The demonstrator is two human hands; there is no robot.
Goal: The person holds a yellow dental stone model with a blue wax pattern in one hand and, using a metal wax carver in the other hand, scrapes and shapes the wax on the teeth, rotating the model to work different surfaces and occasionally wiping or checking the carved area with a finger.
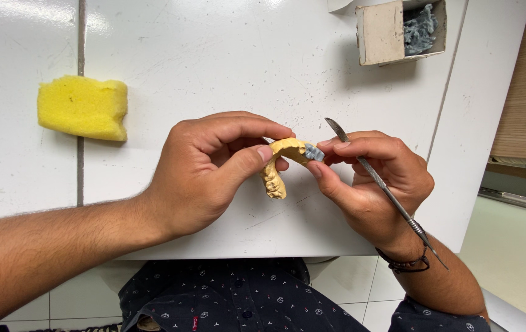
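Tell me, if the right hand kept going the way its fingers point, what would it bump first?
Probably the yellow teeth model. The right hand points left, fingertips already on the small grey piece at its end; the left hand is just beyond.

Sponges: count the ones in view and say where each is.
1. A yellow sponge lies on the white table, far from the left hand. More may lie outside the picture.

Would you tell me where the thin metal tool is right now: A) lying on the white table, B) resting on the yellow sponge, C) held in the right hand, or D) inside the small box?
C: the metal tool lies across the right hand, gripped by its fingers.
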